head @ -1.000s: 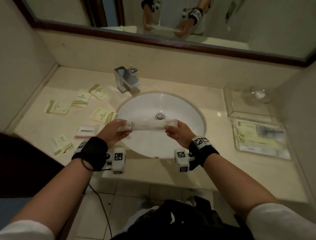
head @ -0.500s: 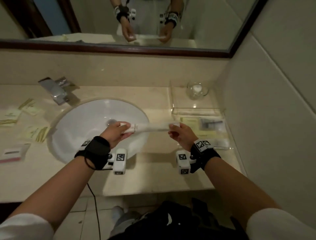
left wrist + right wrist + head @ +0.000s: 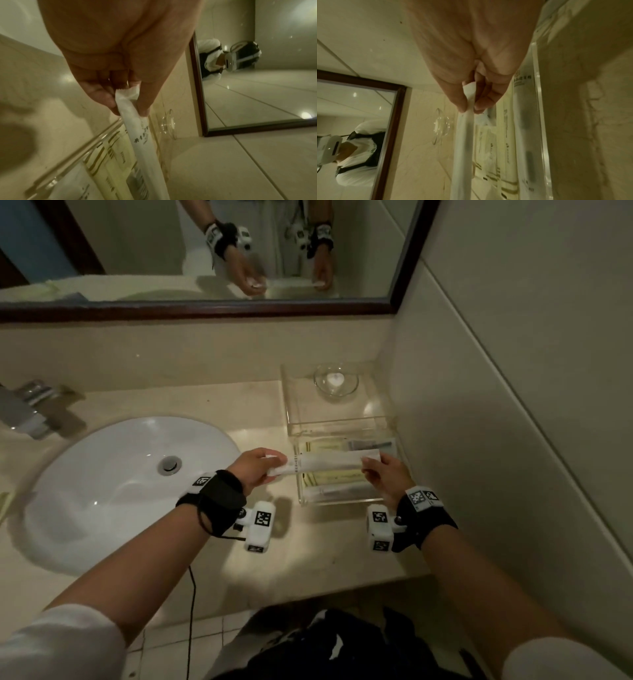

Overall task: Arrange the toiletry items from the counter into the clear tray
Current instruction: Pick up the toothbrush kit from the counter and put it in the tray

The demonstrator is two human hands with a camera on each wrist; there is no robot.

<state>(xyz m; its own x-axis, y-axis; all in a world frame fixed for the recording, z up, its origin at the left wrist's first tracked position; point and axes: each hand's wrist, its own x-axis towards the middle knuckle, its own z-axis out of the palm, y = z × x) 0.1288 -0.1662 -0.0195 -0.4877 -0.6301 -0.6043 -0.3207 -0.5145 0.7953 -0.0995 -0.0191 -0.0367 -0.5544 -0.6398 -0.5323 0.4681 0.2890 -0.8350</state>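
A long white wrapped toiletry packet [image 3: 329,464] hangs level just above the clear tray [image 3: 346,500] at the counter's right end. My left hand [image 3: 263,465] pinches its left end, seen close in the left wrist view on the packet [image 3: 137,129] with the left hand [image 3: 126,102] above it. My right hand [image 3: 371,467] pinches the right end, and the right wrist view shows the right hand [image 3: 469,106] on the packet [image 3: 464,142]. In the tray lie yellowish sachets [image 3: 334,477] and another long wrapped packet [image 3: 525,135].
A white sink basin [image 3: 113,484] with a chrome tap [image 3: 27,409] fills the counter's left part. A small glass dish [image 3: 336,380] stands on a clear raised stand [image 3: 298,405] behind the tray. The tiled wall [image 3: 513,405] is right beside the tray; a mirror [image 3: 205,248] hangs above.
Both hands have carried the long packet rightward from over the sink to above the clear tray. The head view has swung right; the loose sachets on the left counter have left the picture.
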